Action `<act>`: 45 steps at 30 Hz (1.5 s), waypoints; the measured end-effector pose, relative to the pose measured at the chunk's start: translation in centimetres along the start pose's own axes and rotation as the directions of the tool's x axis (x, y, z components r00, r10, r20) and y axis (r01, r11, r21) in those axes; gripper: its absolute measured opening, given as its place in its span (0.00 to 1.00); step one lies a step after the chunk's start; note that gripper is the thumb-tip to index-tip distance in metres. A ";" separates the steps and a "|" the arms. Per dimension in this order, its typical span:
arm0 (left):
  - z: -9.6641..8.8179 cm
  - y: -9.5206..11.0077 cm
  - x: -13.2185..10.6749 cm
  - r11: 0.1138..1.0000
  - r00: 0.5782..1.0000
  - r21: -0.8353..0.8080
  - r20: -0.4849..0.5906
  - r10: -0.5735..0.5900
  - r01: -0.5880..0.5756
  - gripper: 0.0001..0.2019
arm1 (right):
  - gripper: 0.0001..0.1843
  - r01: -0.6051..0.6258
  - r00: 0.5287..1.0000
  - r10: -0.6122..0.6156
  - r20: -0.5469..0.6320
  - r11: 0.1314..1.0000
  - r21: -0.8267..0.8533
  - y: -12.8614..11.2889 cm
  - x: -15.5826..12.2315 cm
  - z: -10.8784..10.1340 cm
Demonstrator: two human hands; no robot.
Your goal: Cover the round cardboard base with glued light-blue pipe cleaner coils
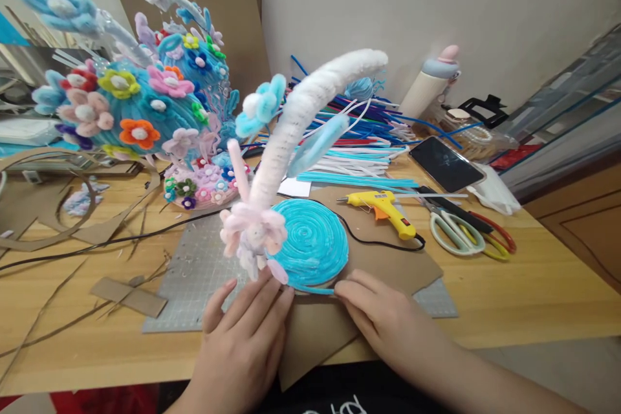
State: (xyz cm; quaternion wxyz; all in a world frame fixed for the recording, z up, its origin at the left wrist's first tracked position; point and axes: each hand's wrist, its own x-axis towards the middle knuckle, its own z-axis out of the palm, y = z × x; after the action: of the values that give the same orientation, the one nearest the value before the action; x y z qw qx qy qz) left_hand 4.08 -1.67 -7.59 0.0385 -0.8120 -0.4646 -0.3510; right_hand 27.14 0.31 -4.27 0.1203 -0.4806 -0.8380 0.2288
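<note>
A round disc (310,239) covered in a tight spiral of blue pipe cleaner lies in front of me. A blue pipe cleaner (315,290) runs along its near edge. My right hand (376,307) pinches this strip at the disc's front right. At the front left, my left hand (250,326) has its fingers together, pressing the strip against the edge; its fingertips are partly hidden. From the disc's left side rises a curved stem wrapped in white pipe cleaner (288,129), with a pale pink flower (253,233) at its base and a blue flower (262,105) higher up.
Cardboard (388,265) and a grey cutting mat (179,297) lie beneath. Rightward are a yellow glue gun (383,207), scissors (456,233) and a phone (446,163). Behind are loose pipe cleaners (349,158). Flower-covered pieces (130,110) stand left, near cardboard scraps (129,296).
</note>
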 end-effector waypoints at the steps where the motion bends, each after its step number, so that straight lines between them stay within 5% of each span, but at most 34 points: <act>1: 0.0 0.0 0.0 1.000 1.000 -0.003 0.001 -0.006 0.006 0.12 | 0.13 -0.004 1.000 0.004 -0.001 1.000 0.013 0.0 0.1 -0.1; 22: 0.6 -0.3 -0.8 0.998 0.992 0.046 0.127 0.026 -0.032 0.16 | 0.12 -0.018 0.999 0.025 -0.046 0.990 0.143 0.4 0.5 -0.2; 30: 0.5 -0.2 -0.8 0.999 0.991 0.031 0.132 0.027 -0.031 0.16 | 0.04 -0.360 0.932 0.325 0.158 0.868 0.342 1.2 -0.3 -1.7; 35: 0.6 -0.2 -0.6 0.999 0.992 0.019 0.125 0.026 -0.029 0.15 | 0.09 -0.446 0.891 0.390 0.234 0.849 0.284 2.4 -0.9 -2.9; 45: 0.5 -0.2 -0.7 1.000 0.993 0.011 0.113 0.012 -0.014 0.15 | 0.12 -0.401 0.916 0.400 0.017 0.913 0.074 3.4 0.9 -3.2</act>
State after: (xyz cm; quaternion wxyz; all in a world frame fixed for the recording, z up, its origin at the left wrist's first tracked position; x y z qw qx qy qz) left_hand 4.02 -1.86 -8.41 0.0192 -0.8334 -0.4628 -0.3014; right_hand 30.55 3.44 -3.22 0.0884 -0.6369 -0.7126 0.2805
